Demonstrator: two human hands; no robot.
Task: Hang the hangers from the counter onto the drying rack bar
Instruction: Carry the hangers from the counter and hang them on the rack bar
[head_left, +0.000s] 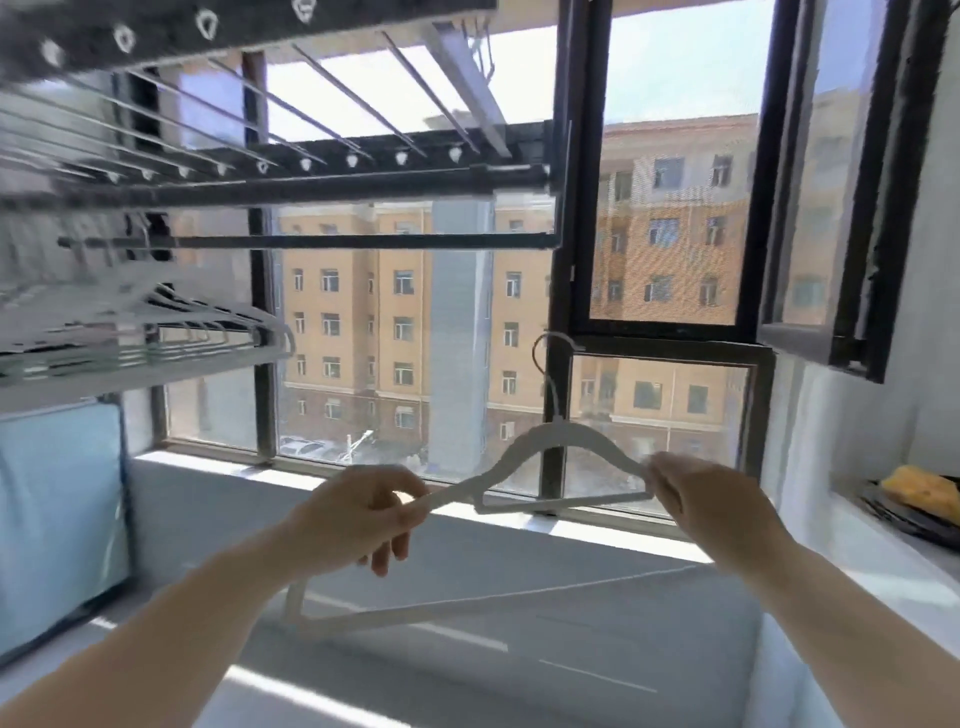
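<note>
A white hanger (563, 441) is held up in front of the window, its metal hook (545, 358) pointing upward. My left hand (358, 514) grips its left arm and my right hand (696, 493) pinches its right end. A second white hanger (467, 605) hangs lower, under my left hand, and seems held by the same fingers. The dark drying rack bar (363, 241) runs horizontally above and to the left. Several white hangers (156, 317) hang bunched at its left end. The grey counter (208, 525) lies below my hands.
More rack rails (332, 171) and thin rods stretch overhead. An open black window sash (810, 338) juts in at the right. A yellow sponge (922, 491) sits in a dark dish on the right ledge. A pale blue panel (57, 519) stands at the left.
</note>
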